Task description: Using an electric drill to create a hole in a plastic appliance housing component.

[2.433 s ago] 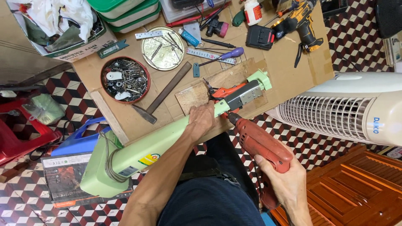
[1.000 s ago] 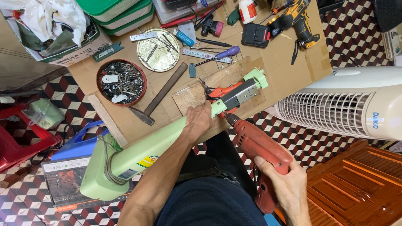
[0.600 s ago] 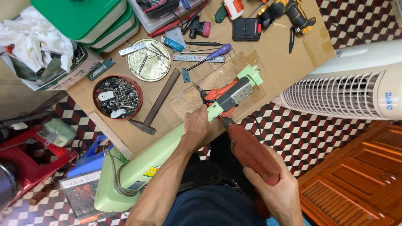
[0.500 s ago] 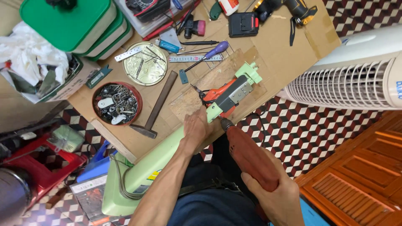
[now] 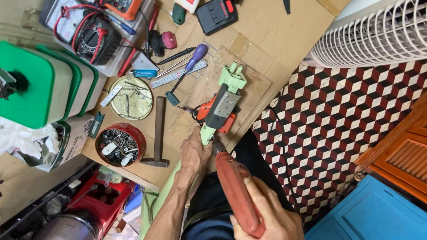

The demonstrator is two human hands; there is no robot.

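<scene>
Nearest us, our right hand grips a red drill, our left hand clamps the pale green appliance on a wooden board at the cardboard-covered desk's near edge, above red-and-white patterned floor tiles.

The drill is red, the long tool body pale green and grey. The floor shows maroon, white and black cubes.

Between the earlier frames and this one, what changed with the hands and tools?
Mostly the camera swung: the view turned and closed in. The left hand still grips the pale green tool, and the right hand still presses the red drill against it. Hammer and tins kept their places.
</scene>
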